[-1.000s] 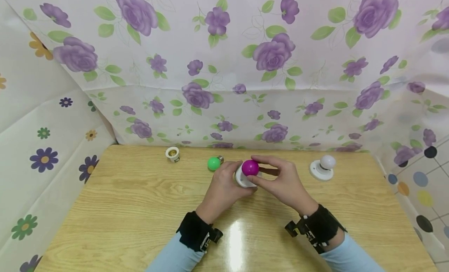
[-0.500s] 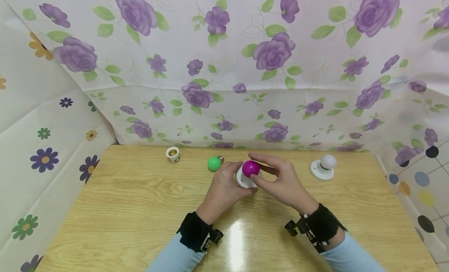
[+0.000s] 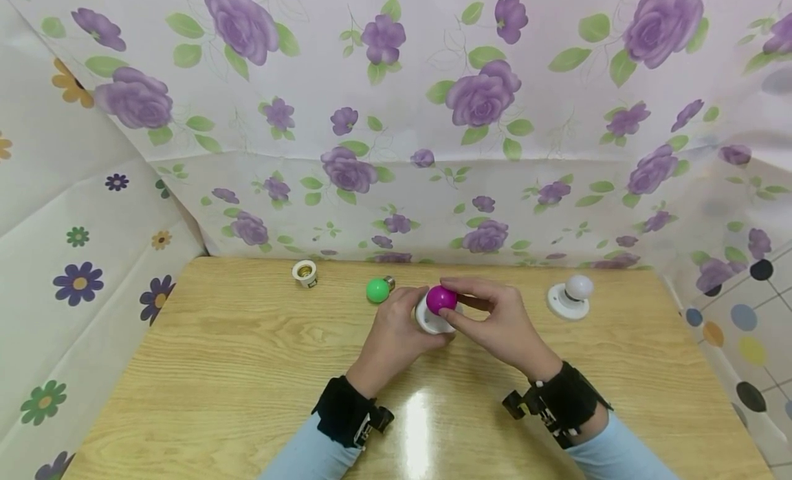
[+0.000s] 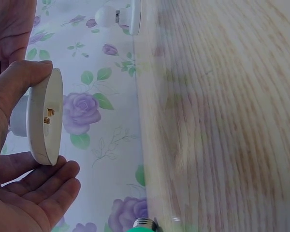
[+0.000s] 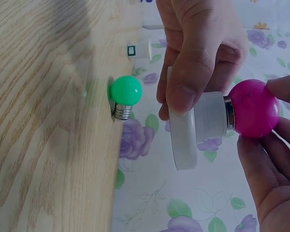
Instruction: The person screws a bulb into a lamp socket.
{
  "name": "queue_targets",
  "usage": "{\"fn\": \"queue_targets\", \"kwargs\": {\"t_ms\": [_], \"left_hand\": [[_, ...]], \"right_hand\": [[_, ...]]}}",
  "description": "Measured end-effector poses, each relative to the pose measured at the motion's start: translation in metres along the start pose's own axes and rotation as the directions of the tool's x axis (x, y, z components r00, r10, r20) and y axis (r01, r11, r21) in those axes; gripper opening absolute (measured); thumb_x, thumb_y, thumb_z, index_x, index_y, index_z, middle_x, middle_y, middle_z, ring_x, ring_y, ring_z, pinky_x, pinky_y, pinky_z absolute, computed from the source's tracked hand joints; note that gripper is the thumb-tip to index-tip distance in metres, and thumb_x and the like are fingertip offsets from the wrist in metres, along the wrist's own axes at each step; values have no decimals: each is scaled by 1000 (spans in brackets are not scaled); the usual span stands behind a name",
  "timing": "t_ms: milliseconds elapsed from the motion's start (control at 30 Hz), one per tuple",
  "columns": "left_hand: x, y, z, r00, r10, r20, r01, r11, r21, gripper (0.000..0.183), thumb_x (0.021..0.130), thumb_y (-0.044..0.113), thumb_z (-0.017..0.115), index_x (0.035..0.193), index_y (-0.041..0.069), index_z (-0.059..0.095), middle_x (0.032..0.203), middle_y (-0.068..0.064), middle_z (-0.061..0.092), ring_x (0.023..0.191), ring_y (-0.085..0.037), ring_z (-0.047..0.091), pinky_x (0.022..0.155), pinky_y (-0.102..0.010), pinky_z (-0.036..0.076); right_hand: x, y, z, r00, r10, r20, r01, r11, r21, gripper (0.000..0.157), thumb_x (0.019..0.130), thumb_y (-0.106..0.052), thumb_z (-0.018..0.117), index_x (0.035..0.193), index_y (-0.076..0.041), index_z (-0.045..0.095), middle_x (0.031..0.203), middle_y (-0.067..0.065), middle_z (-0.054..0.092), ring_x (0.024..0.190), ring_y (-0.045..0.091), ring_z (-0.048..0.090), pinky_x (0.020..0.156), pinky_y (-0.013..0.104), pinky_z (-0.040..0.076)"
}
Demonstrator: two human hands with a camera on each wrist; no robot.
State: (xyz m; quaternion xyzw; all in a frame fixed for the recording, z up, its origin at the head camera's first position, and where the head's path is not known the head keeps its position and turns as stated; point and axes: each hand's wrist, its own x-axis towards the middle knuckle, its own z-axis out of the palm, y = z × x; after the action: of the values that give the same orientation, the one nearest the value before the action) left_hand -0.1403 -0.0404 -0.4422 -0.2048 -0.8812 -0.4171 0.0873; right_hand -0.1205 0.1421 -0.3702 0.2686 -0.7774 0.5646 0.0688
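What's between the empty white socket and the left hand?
In the head view, the green bulb lies between the empty white socket and the left hand.

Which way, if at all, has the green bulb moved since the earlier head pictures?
No. In the head view, the green bulb shows no visible shift either way against the white socket or the table.

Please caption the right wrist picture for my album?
Left hand grips a white socket, right hand holds a pink bulb; a green bulb lies nearby.

No text is readable; a small square outline (image 5: 131,50) marks the leftmost white socket (image 3: 304,272), near the tabletop's (image 3: 247,363) far edge.
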Motion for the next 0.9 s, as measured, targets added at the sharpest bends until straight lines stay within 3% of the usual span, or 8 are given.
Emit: {"fn": "queue_targets", "kwargs": {"t_ms": [300,433,633,900], "left_hand": [[0,1,0,1000,4,1,-4,1000,-9,67,66,49,79,122,19,57,112,8,54,102,-7,49,85,-29,44],[1,0,1,1000,5,6,-5,1000,-20,67,66,49,79,122,19,57,112,7,54,103,-9,49,86,-30,43],[0,-1,1,1000,1,7,-1,1000,-18,66,67,50,78,121,19,57,112,8,54,104,-9,49,87,-31,43],[0,0,1,1000,15,-3,-15,1000,-9,65,67,49,78,121,20,57,110,10,53,103,-7,49,85,-29,43]], "right_hand": [[-1,4,2,998,-13,-60,13,1000,-7,34,77,-2,72,109,0,64,111,13,62,101,26,59,77,39,50],[-1,15,0,998,-12,-65,10,1000,-25,40,78,-9,73,117,-8,62,116,6,61,105,27,56,80,39,49],[0,36,-3,1000,2,6,-2,999,-36,51,82,-22,71,130,-22,54,128,-5,53,116,22,49,85,38,46],[-2,37,-1,998,-8,70,11,999,-33,49,83,-20,70,130,-21,54,129,-5,52,117,16,49,87,35,45]]}}
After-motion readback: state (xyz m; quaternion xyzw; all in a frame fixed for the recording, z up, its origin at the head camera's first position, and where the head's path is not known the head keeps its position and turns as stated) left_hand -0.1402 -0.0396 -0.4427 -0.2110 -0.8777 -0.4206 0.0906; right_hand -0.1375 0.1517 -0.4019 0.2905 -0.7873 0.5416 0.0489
